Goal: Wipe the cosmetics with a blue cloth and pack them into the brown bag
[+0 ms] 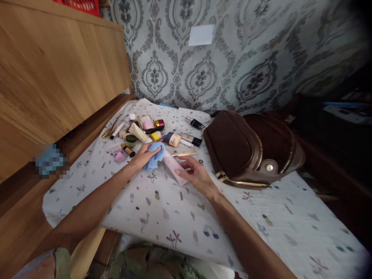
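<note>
My left hand (144, 155) is closed on a crumpled blue cloth (155, 155), which touches the upper end of a pale pink tube (174, 168). Around the lower end of that tube, the fingers of my right hand (195, 173) are closed. The tube slants over the patterned white cloth (162, 217). Just beyond my hands lie a cream tube (139, 133), a dark-lidded jar (130, 140), a blue-capped jar (173, 139) and a small pink-capped tube (117, 153). A thin gold item (186, 154) rests behind my right hand.
An unzipped brown leather bag (232, 143) stands to the right. Near the wall lies a black-and-clear bottle (195, 123). Several more cosmetics, among them a pink jar (148, 123), cluster at the back left. A wooden cabinet (64, 66) borders the left side.
</note>
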Demonstrator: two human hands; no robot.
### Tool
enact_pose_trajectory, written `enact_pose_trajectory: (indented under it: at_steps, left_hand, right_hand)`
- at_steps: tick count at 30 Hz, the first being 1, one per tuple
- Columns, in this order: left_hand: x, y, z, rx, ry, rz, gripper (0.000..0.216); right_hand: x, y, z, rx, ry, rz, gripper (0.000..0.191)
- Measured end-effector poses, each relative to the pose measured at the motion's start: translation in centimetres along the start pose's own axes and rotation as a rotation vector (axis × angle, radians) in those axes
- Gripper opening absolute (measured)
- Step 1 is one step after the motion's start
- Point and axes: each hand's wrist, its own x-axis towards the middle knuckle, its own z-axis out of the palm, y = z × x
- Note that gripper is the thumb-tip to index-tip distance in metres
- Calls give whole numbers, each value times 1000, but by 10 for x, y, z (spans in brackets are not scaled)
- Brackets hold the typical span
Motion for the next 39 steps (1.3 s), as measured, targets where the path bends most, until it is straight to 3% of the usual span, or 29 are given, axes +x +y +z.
enact_pose_trajectory:
  at_steps: [4, 9, 12, 17, 21, 29, 36, 39]
  left_hand:
    - [0, -2, 1, -43, -7, -36, 47]
    - [-3, 6, 3, -83, -44, -58, 47]
    - [-4, 13, 2, -117, -71, -31, 45]
    - [-4, 21, -3, -138, -50, 43, 37]
    - [-4, 24, -6, -148, -53, 47, 35]
    - [-7, 19, 6, -315, -28, -24, 37]
    - [-12, 19, 20, -476, -93, -98, 48]
    - [-16, 11, 25, -393, -102, -154, 46]
  right_hand:
    - [-6, 7, 16, -452, 103, -109, 75]
    - [-7, 17, 21, -571, 220, -187, 50]
    - [-5, 12, 14, -465, 189, -175, 37]
    - [-7, -6, 5, -81, -24, -117, 29]
    - [-9, -13, 5, 239, -149, -18, 38]
    - [-12, -12, 17, 638, -232, 198, 50]
    - [-12, -9, 26, 686, -219, 208, 54]
    - [-11, -5, 29, 645, -176, 162, 50]
